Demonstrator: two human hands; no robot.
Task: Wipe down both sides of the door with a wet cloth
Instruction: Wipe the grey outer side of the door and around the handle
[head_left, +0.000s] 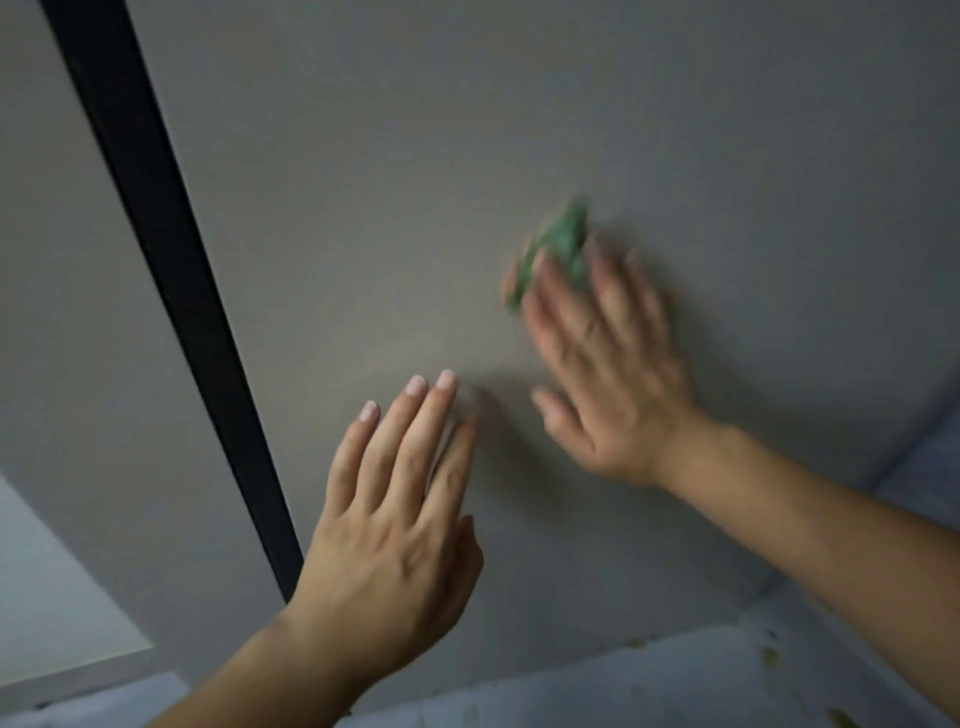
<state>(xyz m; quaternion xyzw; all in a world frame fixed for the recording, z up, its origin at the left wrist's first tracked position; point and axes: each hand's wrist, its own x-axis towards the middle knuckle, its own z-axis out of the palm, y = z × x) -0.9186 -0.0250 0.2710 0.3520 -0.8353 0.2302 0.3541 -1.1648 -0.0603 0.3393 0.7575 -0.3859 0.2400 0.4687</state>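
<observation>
Pressing the cloth (560, 241) to the door (467, 145) under straight fingers (551, 296), the right grip (608, 364) should overlap strokes while the empty left grip (400, 514), spread flat, steadies the door.

The right hand (608, 374) and the green cloth (563, 241) under its fingers (553, 296) are blurred.

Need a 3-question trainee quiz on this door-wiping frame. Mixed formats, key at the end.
1. Which hand presses the green cloth against the door? A left; B right; C both.
2. True or false: the left hand has straight fingers and holds nothing.
3. Fill in: the black strip lies to the ___ of both hands.
Key: 1 B, the right hand; 2 true; 3 left.
</observation>
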